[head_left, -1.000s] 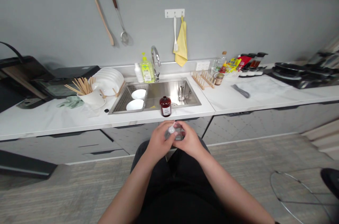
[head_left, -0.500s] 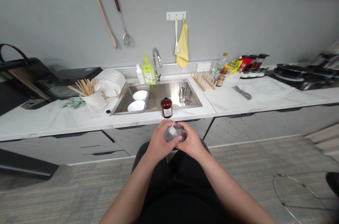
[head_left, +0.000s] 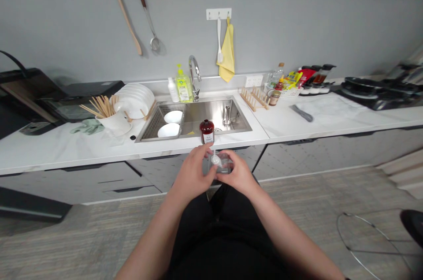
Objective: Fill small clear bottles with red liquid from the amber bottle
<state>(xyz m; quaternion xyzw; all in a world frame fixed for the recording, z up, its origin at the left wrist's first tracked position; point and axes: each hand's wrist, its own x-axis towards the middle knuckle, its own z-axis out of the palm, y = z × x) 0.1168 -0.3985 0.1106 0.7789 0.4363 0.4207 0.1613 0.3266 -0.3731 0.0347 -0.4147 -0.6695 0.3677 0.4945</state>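
In front of the table's point(head_left: 152, 150) front edge, our right hand point(head_left: 238, 174) curls its fingers around a clear bottle point(head_left: 225, 166) with a white pump point(head_left: 216, 159); our left hand's point(head_left: 194, 172) fingers arc half-open beside the pump, grip unclear.

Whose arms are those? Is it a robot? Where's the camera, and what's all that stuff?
No robot here! These are a person's own bare arms. The camera is worn on that person's head, so it looks forward and down.

The right hand holds a clear container with a white top. The left hand is at its other side, thumb by the top.

Just ahead, a dark red-brown bottle stands on the white counter, in front of the sink. Two white bowls sit in the sink's left part. Farther left are white plates and a white pot full of wooden sticks.
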